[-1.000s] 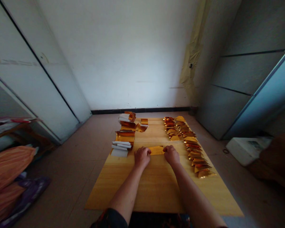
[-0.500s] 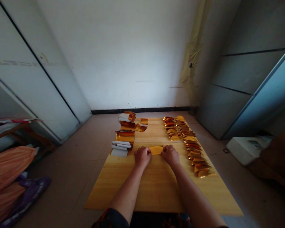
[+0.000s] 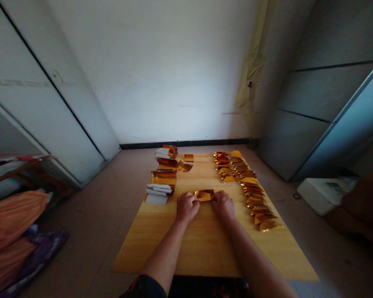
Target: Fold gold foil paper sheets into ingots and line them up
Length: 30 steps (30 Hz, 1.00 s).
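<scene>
A small folded piece of gold foil paper (image 3: 204, 195) lies across the middle of the wooden board, its top opened into a shallow hollow. My left hand (image 3: 187, 206) pinches its left end, and my right hand (image 3: 224, 204) grips the right end, fingers closed on both sides. To the left are stacks of gold foil sheets (image 3: 163, 178), some showing white backs (image 3: 157, 199). On the right, rows of folded gold foil pieces (image 3: 257, 203) run along the board's edge.
The wooden board (image 3: 205, 256) sits low in front of me. Two loose foil sheets (image 3: 185, 167) lie near its far edge. A white wall (image 3: 180, 82) stands beyond, with cabinets (image 3: 49, 103) at left and a white box (image 3: 320, 194) on the floor at right.
The foil paper between my hands has gone from flat-looking to opened along its top, showing a shiny inside. Both hands stay at nearly the same place.
</scene>
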Motion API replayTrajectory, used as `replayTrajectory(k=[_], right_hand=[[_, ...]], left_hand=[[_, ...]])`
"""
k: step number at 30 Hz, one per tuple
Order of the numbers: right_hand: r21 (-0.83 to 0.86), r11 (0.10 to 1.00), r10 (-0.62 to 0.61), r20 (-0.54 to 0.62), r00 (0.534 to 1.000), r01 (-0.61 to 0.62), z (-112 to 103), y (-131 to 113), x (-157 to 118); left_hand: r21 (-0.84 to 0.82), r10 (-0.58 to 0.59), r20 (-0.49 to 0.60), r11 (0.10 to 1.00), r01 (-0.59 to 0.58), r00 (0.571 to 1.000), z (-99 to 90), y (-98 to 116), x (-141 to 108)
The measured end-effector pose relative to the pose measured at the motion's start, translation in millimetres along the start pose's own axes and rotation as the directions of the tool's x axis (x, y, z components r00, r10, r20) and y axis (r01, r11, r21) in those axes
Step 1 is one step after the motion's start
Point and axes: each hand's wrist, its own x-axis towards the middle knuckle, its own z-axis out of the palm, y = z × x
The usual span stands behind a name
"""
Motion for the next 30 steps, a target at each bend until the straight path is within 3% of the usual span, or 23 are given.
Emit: replayTrajectory(k=[6, 18, 21, 30], right_hand=[[0.039, 0.999, -0.037, -0.013, 0.999, 0.037, -2.7, 2.1, -3.3], [0.218, 0.972, -0.08, -0.049, 0.996, 0.089, 8.6, 21.0, -0.9], [0.189, 0.975, -0.117, -0.011, 0.993, 0.117, 5.8, 20.3, 0.8], [0.09, 0.996, -0.032, 0.062, 0.998, 0.026, -0.2, 12.6, 9.3]], left_hand=[[0.037, -0.028, 0.014, 0.999, 0.027, 1.0, 0.8, 0.2, 2.3], [-0.074, -0.077, -0.015, 0.994, 0.075, 0.997, -0.9, 2.0, 0.6], [-0.059, -0.062, 0.002, 0.996, 0.062, 0.998, -1.0, 1.1, 0.8], [-0.065, -0.038, -0.01, 0.997, 0.037, 0.999, 0.7, 0.5, -0.5]])
